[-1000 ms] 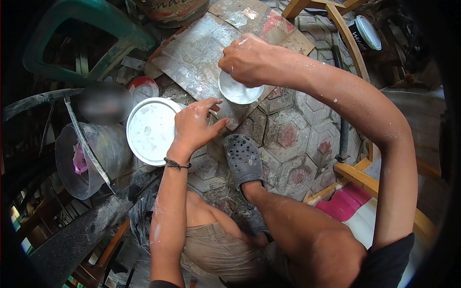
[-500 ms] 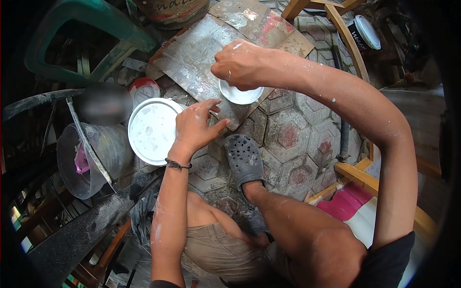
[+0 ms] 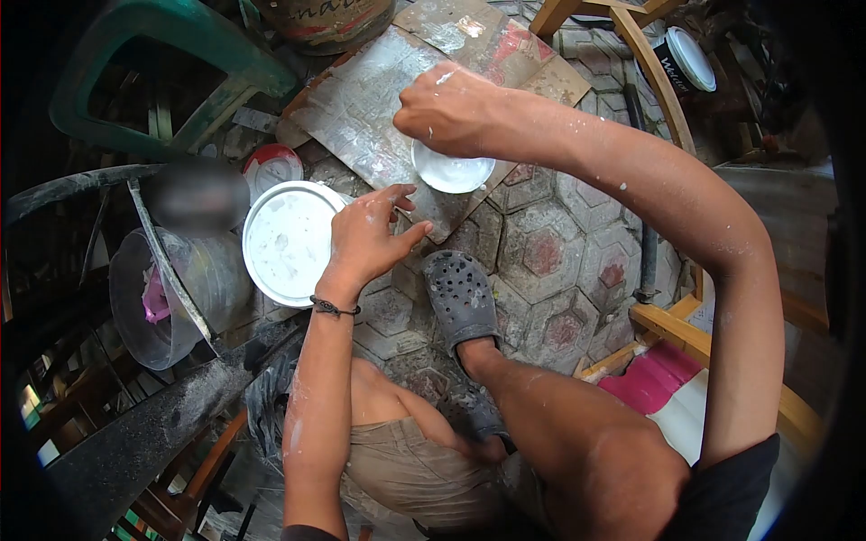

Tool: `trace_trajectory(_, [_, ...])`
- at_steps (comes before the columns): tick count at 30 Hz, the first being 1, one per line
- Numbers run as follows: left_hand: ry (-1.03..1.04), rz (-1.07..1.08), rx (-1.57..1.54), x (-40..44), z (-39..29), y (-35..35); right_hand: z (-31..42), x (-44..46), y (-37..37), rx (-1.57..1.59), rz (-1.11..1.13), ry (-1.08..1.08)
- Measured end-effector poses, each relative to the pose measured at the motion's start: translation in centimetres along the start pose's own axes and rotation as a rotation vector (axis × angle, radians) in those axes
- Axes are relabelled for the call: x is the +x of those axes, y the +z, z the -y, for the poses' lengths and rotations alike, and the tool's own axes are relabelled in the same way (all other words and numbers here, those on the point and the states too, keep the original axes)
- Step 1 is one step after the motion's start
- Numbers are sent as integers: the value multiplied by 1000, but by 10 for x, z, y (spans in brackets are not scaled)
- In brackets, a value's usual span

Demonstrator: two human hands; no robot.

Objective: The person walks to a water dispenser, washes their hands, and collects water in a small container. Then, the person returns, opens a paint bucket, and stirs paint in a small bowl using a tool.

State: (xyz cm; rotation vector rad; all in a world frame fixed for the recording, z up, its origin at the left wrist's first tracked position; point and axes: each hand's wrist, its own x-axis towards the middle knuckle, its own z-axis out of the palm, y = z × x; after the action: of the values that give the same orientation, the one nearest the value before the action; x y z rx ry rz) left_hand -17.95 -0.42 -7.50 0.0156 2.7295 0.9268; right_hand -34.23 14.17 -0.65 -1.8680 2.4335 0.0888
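Observation:
My right hand (image 3: 446, 113) is closed, its fingers curled out of sight above a small white bowl (image 3: 456, 174). Whatever those fingers hold, if anything, is hidden beneath the hand. White specks dot the knuckles and forearm. The bowl rests at the near edge of a stained cardboard sheet (image 3: 361, 113) on the ground. My left hand (image 3: 372, 234) hovers with thumb and fingers apart, holding nothing. It overlaps the right side of a round white lid or tub top (image 3: 287, 245) with grey smudges; I cannot tell whether they touch.
A green plastic stool (image 3: 239, 99) stands at upper left, near a red-and-white lid (image 3: 273, 169). Below is a clear bucket (image 3: 212, 279) with pink material inside. Wooden frame pieces (image 3: 672, 334) and a black paint tub (image 3: 677, 68) lie right. My grey clog (image 3: 460, 293) rests on the patterned paving.
My right hand has risen slightly away from the bowl, so more of the bowl's inside shows. My left hand has stayed nearly still.

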Motion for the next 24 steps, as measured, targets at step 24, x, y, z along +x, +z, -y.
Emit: trace_trajectory(24, [25,-42,-3,2,4,4,3,-2,-1,37,106,29])
